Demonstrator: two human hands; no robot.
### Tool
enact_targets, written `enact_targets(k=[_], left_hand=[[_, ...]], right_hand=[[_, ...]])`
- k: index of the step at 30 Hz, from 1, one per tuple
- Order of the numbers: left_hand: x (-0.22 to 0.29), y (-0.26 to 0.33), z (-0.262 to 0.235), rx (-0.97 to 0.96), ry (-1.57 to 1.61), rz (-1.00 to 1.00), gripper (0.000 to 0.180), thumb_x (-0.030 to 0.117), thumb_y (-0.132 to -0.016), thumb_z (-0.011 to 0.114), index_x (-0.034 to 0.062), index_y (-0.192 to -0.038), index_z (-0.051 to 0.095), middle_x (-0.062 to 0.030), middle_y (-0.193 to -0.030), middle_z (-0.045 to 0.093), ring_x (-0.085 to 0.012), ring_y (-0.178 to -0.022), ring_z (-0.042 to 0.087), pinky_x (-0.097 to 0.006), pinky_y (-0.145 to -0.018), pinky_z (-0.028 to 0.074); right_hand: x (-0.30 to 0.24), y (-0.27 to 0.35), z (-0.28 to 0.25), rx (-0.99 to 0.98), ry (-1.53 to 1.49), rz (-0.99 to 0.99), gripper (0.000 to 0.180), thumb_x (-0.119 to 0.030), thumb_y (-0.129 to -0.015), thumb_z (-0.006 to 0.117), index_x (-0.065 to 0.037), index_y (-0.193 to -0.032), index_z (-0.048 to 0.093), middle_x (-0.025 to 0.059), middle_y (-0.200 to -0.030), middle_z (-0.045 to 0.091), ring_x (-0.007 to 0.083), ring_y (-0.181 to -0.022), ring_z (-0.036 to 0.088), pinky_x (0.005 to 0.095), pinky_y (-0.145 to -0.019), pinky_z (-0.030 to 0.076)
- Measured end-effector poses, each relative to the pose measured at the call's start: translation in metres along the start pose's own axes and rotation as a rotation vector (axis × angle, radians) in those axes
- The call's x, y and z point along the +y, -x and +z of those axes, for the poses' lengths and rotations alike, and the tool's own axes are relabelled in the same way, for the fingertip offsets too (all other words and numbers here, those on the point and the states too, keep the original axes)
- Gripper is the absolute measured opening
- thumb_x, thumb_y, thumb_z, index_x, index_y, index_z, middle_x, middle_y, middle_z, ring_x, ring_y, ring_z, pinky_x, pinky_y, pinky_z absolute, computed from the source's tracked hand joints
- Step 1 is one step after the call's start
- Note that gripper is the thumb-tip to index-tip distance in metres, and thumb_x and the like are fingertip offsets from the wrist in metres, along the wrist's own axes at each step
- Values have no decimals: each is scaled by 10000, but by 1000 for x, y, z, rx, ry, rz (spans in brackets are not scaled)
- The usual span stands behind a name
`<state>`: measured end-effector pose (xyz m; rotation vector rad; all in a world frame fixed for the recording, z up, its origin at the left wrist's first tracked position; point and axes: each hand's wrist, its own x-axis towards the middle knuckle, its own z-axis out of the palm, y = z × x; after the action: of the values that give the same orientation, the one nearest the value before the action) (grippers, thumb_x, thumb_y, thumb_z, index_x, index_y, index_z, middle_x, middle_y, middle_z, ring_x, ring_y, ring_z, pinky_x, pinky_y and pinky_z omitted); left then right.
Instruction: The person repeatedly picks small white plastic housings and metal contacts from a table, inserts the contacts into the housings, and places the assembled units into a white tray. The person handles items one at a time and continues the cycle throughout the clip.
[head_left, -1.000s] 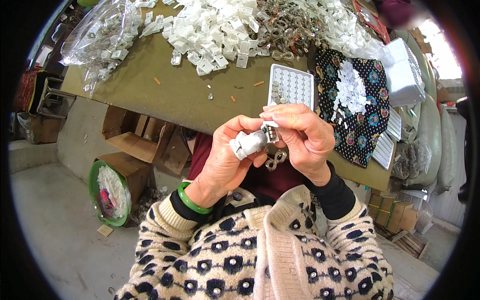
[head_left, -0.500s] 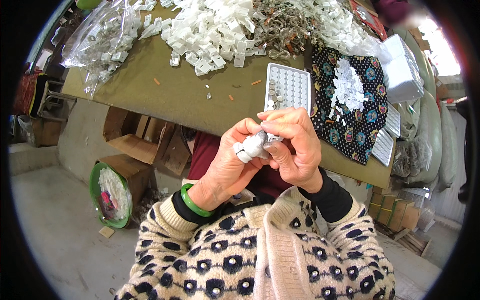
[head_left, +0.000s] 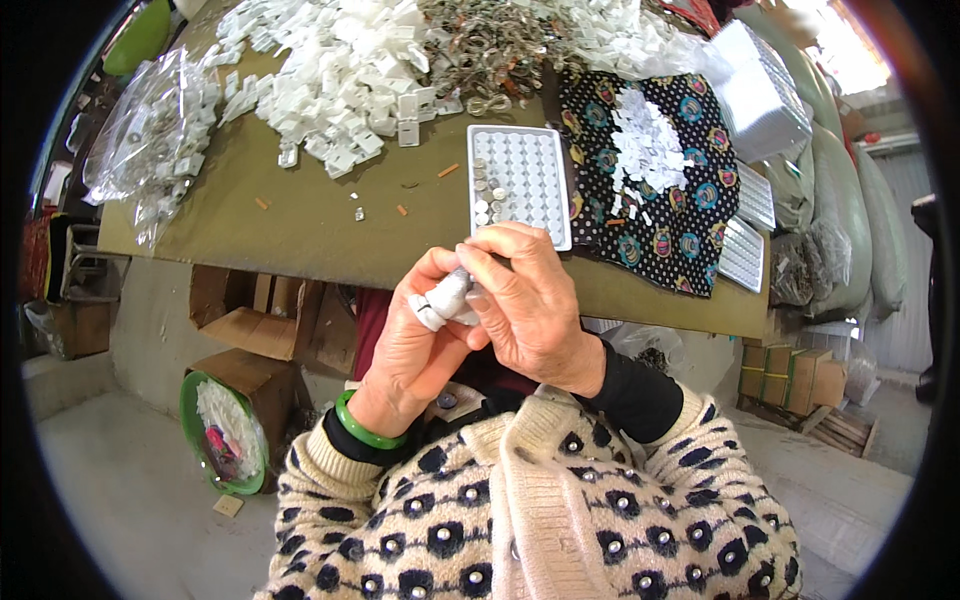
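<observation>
Left hand [head_left: 408, 325] and right hand [head_left: 535, 310] meet mid-frame, both closed, pinching small part [head_left: 472, 289], mostly hidden. White tray [head_left: 540, 185] with silvery discs [head_left: 483, 207], counter [head_left: 320, 225], upper centre.

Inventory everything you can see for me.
Wide table: one, olive, centre.
Small rectangular plastic casings: many, white, table's far side.
Thin tangled wires: many, brownish, beside casings.
Crinkled plastic bag: one, clear, table's left.
Welled plastic tray: one, white, table's middle.
Round metallic discs: several, silvery, in tray.
Dotted patterned cloth: one, black, beside tray.
Flat slips: many, white, on cloth.
Round plastic basin: one, green, floor left.
Cardboard boxes: several, brown, floor.
Rounded wrap-like piece: one, white, at left hand.
Small pinched part: one, pale, beside it, mostly hidden.
Left hand and right hand: one each, bare, centre.
</observation>
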<state>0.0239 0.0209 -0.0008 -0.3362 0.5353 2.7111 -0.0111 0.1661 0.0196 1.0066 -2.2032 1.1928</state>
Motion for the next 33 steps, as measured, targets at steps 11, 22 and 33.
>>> enact_targets(k=[11,22,33], left_hand=[[12,-9,-9,-238,26,26,246,169,-924,654,72,-1130,563,-211,-1117,622,-300,-907,673,-300,-505,571],[2,-12,-11,-200,-51,-6,227,181,-948,617,45,-1118,555,-211,-1105,624,-293,-867,686,-427,-703,612],[4,-9,-7,-201,-83,12,231,154,-940,631,44,-1140,599,-194,-1073,639,-277,-875,687,-431,-734,612]], right_hand=[[55,17,-85,72,484,281,144,14,-840,659,13,-985,660,129,-940,582,271,-811,585,357,-697,493],[96,25,-102,-142,621,297,108,23,-760,711,0,-856,667,93,-848,604,275,-809,592,362,-732,487],[74,9,-103,101,263,445,85,42,-798,703,-6,-815,636,70,-783,610,159,-616,580,277,-566,471]])
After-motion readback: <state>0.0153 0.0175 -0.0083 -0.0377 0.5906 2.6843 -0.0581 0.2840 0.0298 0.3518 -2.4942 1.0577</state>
